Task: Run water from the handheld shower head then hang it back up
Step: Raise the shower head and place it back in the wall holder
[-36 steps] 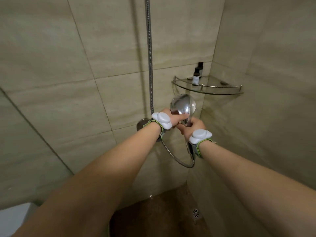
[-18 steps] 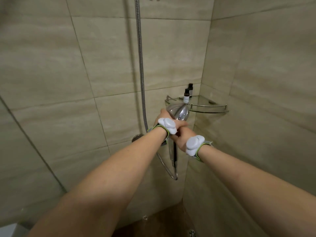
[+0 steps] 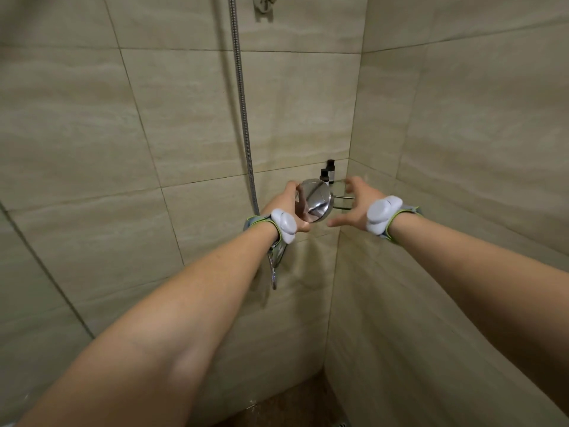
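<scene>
Head view: the left hand (image 3: 292, 201) grasps the chrome shower head (image 3: 315, 200), raised near the tiled corner with its shiny back toward the camera. At its 3 o'clock the right hand (image 3: 354, 203) hovers with fingers spread, holding nothing. The metal hose (image 3: 243, 112) runs toward 12 o'clock, up to the wall bracket (image 3: 264, 4). Two dark bottles (image 3: 328, 174) stand on the corner shelf (image 3: 341, 198) behind

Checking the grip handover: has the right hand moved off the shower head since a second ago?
Yes. The right hand has let go and moved right, open before the corner shelf.
</scene>
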Available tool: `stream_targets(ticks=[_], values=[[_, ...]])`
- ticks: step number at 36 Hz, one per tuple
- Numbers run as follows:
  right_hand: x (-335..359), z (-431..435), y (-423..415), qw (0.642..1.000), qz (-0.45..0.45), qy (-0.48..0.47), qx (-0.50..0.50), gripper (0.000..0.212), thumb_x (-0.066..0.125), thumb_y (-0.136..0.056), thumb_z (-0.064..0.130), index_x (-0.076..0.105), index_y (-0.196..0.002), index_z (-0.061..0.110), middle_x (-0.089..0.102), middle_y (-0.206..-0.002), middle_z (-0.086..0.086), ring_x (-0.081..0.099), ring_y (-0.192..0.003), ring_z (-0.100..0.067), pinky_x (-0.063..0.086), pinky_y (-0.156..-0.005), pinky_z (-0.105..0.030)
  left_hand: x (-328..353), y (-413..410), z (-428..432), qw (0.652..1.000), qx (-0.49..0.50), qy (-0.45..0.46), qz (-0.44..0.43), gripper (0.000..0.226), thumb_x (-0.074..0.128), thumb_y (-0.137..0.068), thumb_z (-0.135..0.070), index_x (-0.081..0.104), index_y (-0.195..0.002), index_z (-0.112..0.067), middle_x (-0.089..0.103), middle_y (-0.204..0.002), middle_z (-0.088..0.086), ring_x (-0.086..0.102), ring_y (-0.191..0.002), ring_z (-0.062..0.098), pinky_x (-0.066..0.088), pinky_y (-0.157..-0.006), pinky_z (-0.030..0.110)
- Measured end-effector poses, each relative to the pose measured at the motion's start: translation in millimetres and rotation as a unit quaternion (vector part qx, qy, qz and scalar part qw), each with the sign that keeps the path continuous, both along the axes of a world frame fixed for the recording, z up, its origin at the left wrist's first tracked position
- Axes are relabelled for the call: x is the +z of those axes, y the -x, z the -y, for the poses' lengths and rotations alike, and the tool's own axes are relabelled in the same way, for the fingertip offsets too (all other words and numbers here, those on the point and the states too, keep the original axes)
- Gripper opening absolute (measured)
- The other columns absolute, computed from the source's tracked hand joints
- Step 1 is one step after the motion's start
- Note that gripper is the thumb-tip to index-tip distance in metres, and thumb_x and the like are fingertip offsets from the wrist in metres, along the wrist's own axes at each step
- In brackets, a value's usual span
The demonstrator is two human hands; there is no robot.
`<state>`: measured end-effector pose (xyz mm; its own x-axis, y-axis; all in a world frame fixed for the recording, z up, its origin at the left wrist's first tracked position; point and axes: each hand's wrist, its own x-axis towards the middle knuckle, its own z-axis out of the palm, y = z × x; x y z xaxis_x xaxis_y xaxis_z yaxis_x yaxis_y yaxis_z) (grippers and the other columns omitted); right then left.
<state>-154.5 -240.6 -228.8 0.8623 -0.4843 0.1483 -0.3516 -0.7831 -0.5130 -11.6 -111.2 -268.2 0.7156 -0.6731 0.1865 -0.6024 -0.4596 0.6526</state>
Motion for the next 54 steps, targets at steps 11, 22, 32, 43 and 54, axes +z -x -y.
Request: stream_targets(ticks=[11, 22, 32, 43, 54], values=[[21.6, -9.9, -18.0, 0.989, -0.048, 0.104, 0.089, 0.12, 0.092, -0.068, 0.029, 0.016, -0.159, 0.01, 0.03, -0.162, -0.009, 0.037, -0.147, -0.027, 0.038, -0.115, -0.036, 20.5, 5.3, 15.4, 0.995, -0.068, -0.057, 0.054, 0.094, 0.076, -0.068, -0.005, 0.028, -0.146, -0.024, 0.069, -0.111, 0.01, 0.067, -0.093, 0.028, 0.053, -0.075, 0.03], [21.0, -15.2, -29.8, 0.988, 0.11, 0.093, 0.055, 0.102, 0.088, -0.066, 0.04, 0.036, -0.148, 0.009, 0.042, -0.143, -0.007, 0.059, -0.119, -0.024, 0.052, -0.095, -0.034, 41.5, -6.1, 9.2, 0.994, -0.1, 0.021, 0.034, 0.086, 0.06, -0.074, 0.013, 0.035, -0.15, -0.017, 0.063, -0.102, 0.008, 0.061, -0.083, 0.017, 0.04, -0.053, -0.001], [35.5, -22.2, -49.5, 0.979, 0.194, -0.062, 0.018, 0.099, 0.092, -0.062, 0.035, 0.04, -0.14, 0.007, 0.058, -0.091, 0.013, 0.059, -0.08, -0.003, 0.042, -0.061, -0.011, 58.4, -20.6, -4.2, 0.991, -0.084, 0.104, -0.014, 0.075, 0.051, -0.077, 0.024, 0.038, -0.145, -0.005, 0.059, -0.078, 0.002, 0.055, -0.047, -0.008, 0.045, -0.053, 0.005], [86.9, -29.3, -59.7, 0.969, 0.246, 0.004, 0.015, 0.104, 0.094, -0.057, 0.041, 0.043, -0.142, 0.011, 0.06, -0.11, 0.003, 0.063, -0.099, -0.018, 0.05, -0.078, -0.025, 101.5, -33.1, -26.3, 0.996, 0.011, 0.011, 0.092, 0.082, 0.057, -0.077, 0.008, 0.037, -0.148, -0.027, 0.053, -0.128, 0.001, 0.057, -0.105, 0.021, 0.046, -0.074, 0.024], [162.7, -37.8, -51.4, 0.928, 0.374, 0.002, -0.005, 0.088, 0.09, -0.056, 0.037, 0.048, -0.129, 0.013, 0.062, -0.1, 0.006, 0.066, -0.088, -0.015, 0.059, -0.076, -0.026, 133.7, -51.3, -50.1, 0.987, 0.051, 0.046, 0.147, 0.083, 0.051, -0.074, 0.0, 0.038, -0.141, -0.047, 0.05, -0.113, 0.004, 0.053, -0.081, 0.019, 0.044, -0.069, 0.024]])
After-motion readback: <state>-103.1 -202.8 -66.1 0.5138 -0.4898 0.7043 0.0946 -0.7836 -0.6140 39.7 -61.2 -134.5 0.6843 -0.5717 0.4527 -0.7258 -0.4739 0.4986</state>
